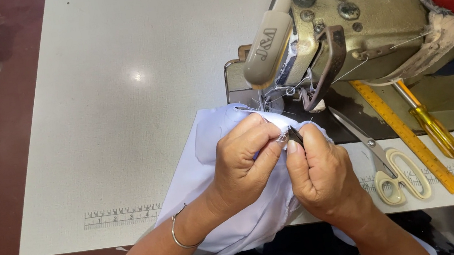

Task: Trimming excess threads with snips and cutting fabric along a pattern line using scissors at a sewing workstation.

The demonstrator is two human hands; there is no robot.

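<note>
The left hand (244,163) is pinching the white cloth (220,205) tight. The right hand (319,171) is gripping a small dark tool (295,134) narrowly. I think it is best keeping the tip shallow.

A: Where's the bare left hand (242,164)?

B: Centre of frame, just below mid. Back faces up, fingers curled in, thumb & forefinger pinched tight at the tips. Thin silver wire bangle (178,235) sits on the wrist. Forearm runs in from lower left.

A: And the bare right hand (320,172)?

B: Right beside it, tips nearly touching the left's. Thumb & forefinger pinched shut too, knuckles up. Forearm comes up from bottom edge, right of centre.
</note>
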